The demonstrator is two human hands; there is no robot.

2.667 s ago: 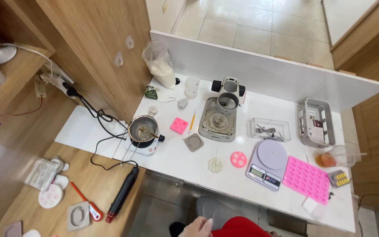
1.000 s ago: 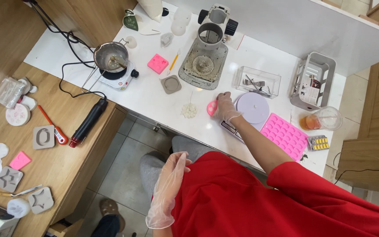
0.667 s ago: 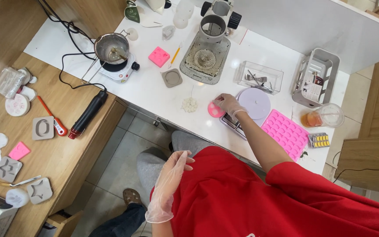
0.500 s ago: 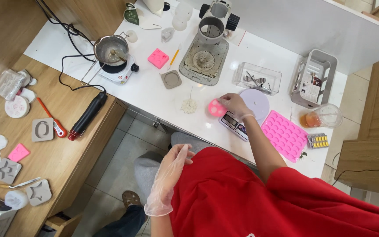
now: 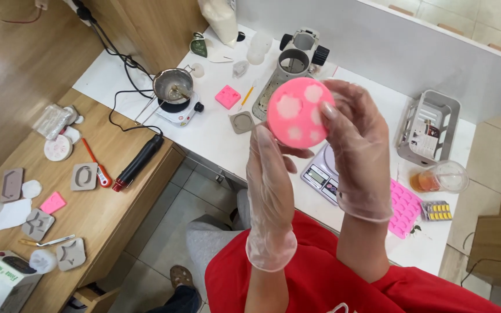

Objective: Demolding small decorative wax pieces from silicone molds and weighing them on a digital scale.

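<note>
fingers (image 5: 327, 113) of the gloved right hand (image 5: 355, 145) and left hand (image 5: 271, 174) clasp a round pink mould (image 5: 298, 112) by its edges. mould is raised above the white table (image 5: 215, 124), in front of the digital scale (image 5: 323, 174).

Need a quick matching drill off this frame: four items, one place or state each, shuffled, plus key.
Items:
1. round pink mould
2. small pot
3. black heat tool
4. blister pack

Places:
A. on the wooden bench, cord attached
B. at the white table's right end, beside a plastic cup
C. held up between both gloved hands
D. on a white hotplate

Pairs: 1-C, 2-D, 3-A, 4-B
</note>
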